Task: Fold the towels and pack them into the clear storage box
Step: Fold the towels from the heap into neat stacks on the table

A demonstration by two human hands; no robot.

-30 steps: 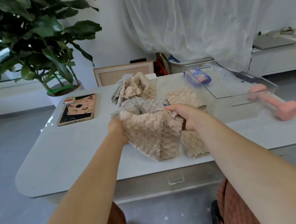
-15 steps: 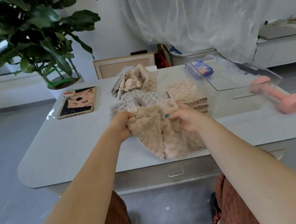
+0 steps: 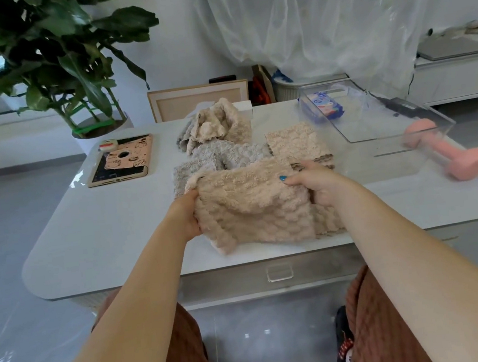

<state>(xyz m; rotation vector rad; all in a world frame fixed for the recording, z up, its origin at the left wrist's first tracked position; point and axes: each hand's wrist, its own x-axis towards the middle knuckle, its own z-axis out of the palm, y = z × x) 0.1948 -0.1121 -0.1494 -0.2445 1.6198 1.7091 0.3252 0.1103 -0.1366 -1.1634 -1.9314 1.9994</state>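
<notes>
White table [image 3: 105, 239], front edge: left hand [image 3: 187, 215] and right hand [image 3: 319, 184] grip beige towel [image 3: 252, 206] sides, seemingly lifted.

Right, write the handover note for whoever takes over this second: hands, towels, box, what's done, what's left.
Left hand grips the beige towel at its left edge; right hand pinches its right edge.
Done: a folded beige stack lies beyond the right hand.
Grey towel and crumpled pile lie unfolded farther back.
Clear storage box, far right, holds no towel, only a blue packet.
Left: fold this towel and the rest, pack all.
</notes>
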